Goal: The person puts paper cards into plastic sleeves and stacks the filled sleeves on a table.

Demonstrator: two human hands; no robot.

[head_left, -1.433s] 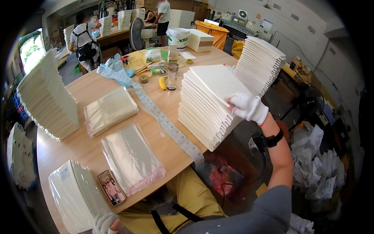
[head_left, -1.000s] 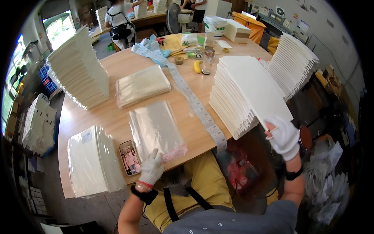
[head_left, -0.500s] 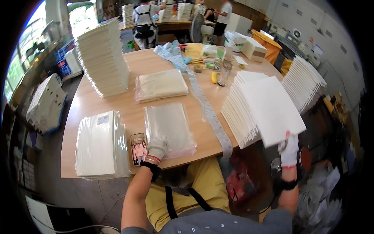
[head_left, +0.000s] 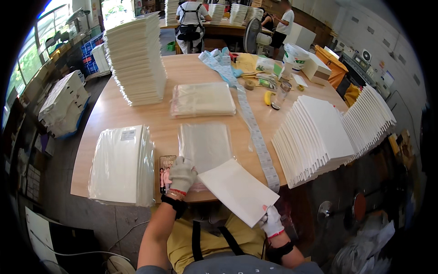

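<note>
My right hand (head_left: 272, 221), in a white glove, grips a flat white panel (head_left: 239, 192) by its near right corner, thumb on top. The panel is tilted over the table's front edge, its far left corner beside my left hand. My gloved left hand (head_left: 183, 175) has its fingers curled at the near left part of a pile of clear plastic bags (head_left: 205, 140); its fingertips are partly hidden. A phone (head_left: 165, 174) with a lit screen lies just left of that hand. White panels are stacked on edge in a leaning row (head_left: 315, 137) at the right.
Wrapped panels (head_left: 116, 165) lie at the left, with a tall white stack (head_left: 135, 61) behind. More bags (head_left: 203, 99), a label strip (head_left: 255, 132), a banana (head_left: 268, 97) and a glass (head_left: 281, 95) are on the table (head_left: 137, 118). People work at a far table.
My right hand has brought the white panel left from the leaning row toward the plastic bags. My left hand stays at the bags. The whole view has shifted a little.
</note>
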